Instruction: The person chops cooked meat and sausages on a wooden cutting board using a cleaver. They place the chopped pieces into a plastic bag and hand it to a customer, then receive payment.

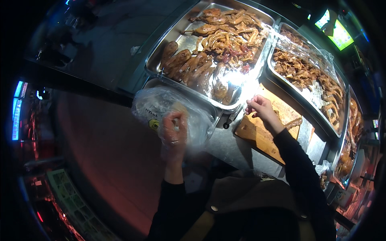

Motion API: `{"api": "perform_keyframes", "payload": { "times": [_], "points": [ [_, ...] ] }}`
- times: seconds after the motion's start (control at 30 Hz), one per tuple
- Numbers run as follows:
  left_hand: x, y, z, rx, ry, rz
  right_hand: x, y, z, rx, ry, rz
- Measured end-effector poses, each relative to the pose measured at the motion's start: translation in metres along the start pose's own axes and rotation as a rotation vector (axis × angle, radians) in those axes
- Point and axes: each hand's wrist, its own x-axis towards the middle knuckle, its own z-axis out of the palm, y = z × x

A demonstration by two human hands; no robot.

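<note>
My left hand (pixel 174 128) wears a clear thin plastic glove, its fingers curled into a loop. Motion blurs it in front of a clear plastic bag (pixel 196 113) that bears print and a yellow figure. Whether the fingers grip the bag is unclear. Bare, with thumb and fingers drawn together, my right hand (pixel 261 109) hovers over the left edge of a wooden cutting board (pixel 256 132). I cannot tell if something thin is between its fingertips. On the board, partly behind my right wrist, lies a brown piece of cooked meat (pixel 293 123).
A large steel tray (pixel 193 79) of glazed poultry pieces stands beyond my hands. To the right are a second meat tray (pixel 304 90), partly under plastic film (pixel 319 54), and a third tray (pixel 346 168). A metal utensil (pixel 231 118) with a black end lies beside the board.
</note>
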Motion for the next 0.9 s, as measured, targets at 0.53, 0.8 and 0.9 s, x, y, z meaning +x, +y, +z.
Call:
{"api": "perform_keyframes", "payload": {
  "times": [0.53,0.8,0.9],
  "points": [
    [0.068,0.026,0.119,0.796,-0.388,0.427,0.156,-0.215,0.042,-0.466,-0.089,-0.548],
    [0.084,0.021,0.189,0.708,-0.610,-0.097,0.093,-0.222,-0.004,-0.841,0.042,-1.008],
    [0.083,0.021,0.199,0.789,-0.649,-0.071,0.006,-0.184,-0.076,-0.763,0.141,-1.241]
  ]
}}
